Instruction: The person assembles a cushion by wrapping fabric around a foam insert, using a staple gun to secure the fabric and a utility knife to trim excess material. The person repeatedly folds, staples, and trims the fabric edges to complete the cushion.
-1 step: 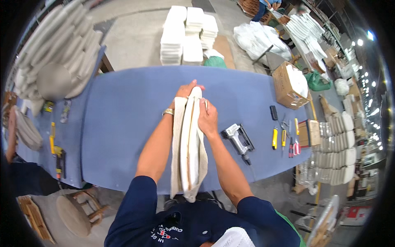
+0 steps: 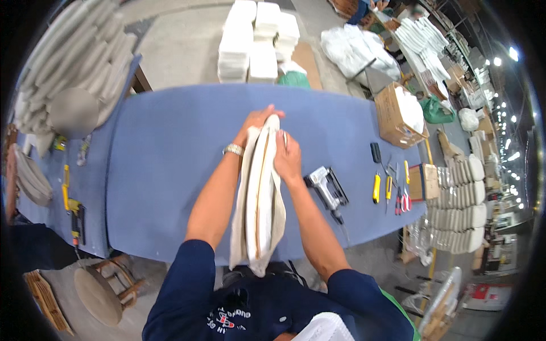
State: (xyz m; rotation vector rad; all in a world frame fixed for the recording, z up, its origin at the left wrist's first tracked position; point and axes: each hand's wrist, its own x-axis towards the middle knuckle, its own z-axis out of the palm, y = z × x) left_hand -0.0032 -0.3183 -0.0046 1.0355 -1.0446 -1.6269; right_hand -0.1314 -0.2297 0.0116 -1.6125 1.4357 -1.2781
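Note:
A cream fabric-covered seat pad stands on its edge on the blue table, directly in front of me, with a tan wooden strip showing along its rim. My left hand, with a metal watch at the wrist, grips the pad's far top end. My right hand presses flat against the pad's right side near the top. Loose fabric hangs off the near end over the table edge.
A staple gun lies right of my right arm, with yellow knives, red scissors and a cardboard box beyond. White foam stacks stand behind the table. Finished pads pile up at left; a stool stands near left.

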